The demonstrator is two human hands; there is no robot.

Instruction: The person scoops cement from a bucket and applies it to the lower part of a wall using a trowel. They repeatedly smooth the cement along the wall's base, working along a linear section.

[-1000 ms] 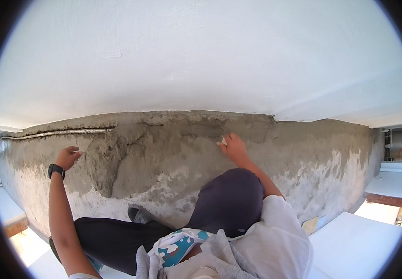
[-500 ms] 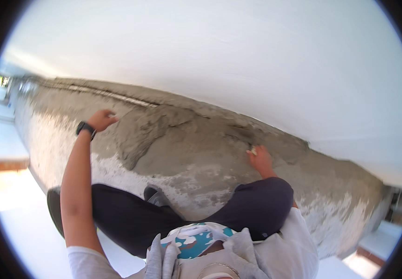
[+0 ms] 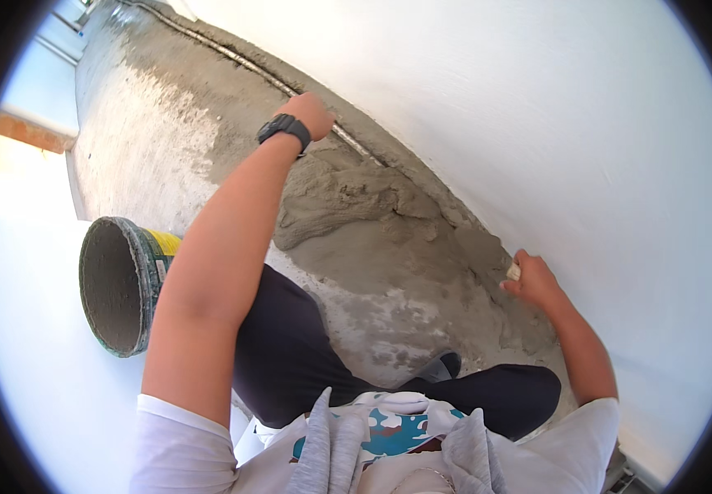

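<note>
My left hand (image 3: pixel 310 115), with a black watch at the wrist, is closed over a long thin pale pipe (image 3: pixel 357 146) at the foot of the white wall. The pipe shows on both sides of the hand; my curled fingers are hidden, so I cannot tell whether they grip it. Wet grey mortar (image 3: pixel 347 198) lies heaped and smeared around the pipe's near end. On the right, close to the wall, my right hand (image 3: pixel 534 281) is closed around a pale handle (image 3: pixel 513 271); the rest of that tool is not visible.
A bucket (image 3: pixel 111 286) coated inside with grey mortar is tipped toward me beyond my left forearm. The white wall (image 3: pixel 487 107) runs along the strip's far side. My bent knees and a dark shoe (image 3: pixel 441 365) are close to the mortar.
The view has turned. My left hand has gone from hovering over the mortar to the pipe. My right hand has moved right, toward the wall, still with the handle. The bucket has come into view.
</note>
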